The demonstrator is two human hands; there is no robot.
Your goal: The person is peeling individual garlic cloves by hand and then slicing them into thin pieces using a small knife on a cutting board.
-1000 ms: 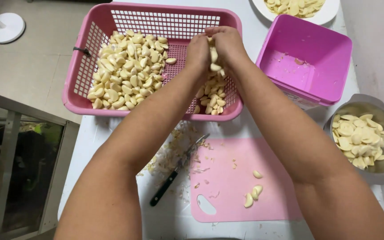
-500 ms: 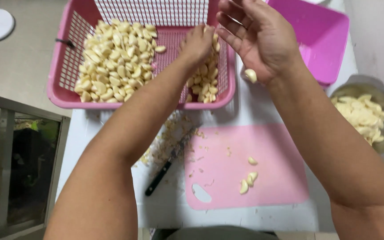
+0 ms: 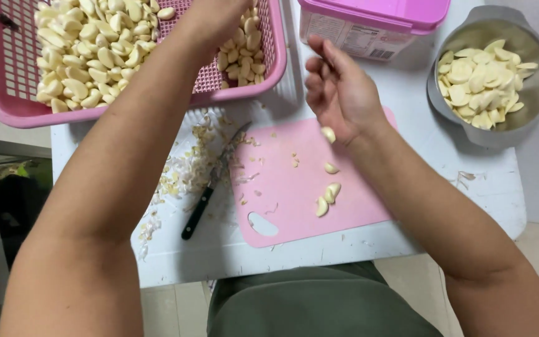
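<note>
Pink plastic everywhere – one pink basket [image 3: 7, 106] at the far left corner of the white tabletop [image 3: 407, 231], one pink cutting board [image 3: 294, 200] near the front edge, and one pink tub [image 3: 375, 19] along the far edge. One steel bowl [image 3: 534, 118] sits at the far right corner, full of sliced garlic, too many pieces to count. Same goes for the peeled cloves [image 3: 88, 56] heaped in the basket.

On the cutting board I count three loose garlic cloves: one alone [image 3: 331, 168] and two touching each other [image 3: 327, 198] a bit nearer the front edge. One black-handled knife [image 3: 210, 187] lies just off the board's left edge, in a scatter of garlic skins [image 3: 182, 175].

Hands: the left hand [image 3: 213, 19] is reaching into the basket among the cloves, mostly cut off by the top of the view, so I can't tell how far open it is or whether it has anything. The right hand [image 3: 338, 93] hovers over the board's far edge, fingers loosely spread and curled, palm open – a single clove [image 3: 328, 134] sits at the heel of the palm, resting there or dropping off it, not pinched by any fingers. The board's three cloves lie just below that hand, toward the front edge.
</note>
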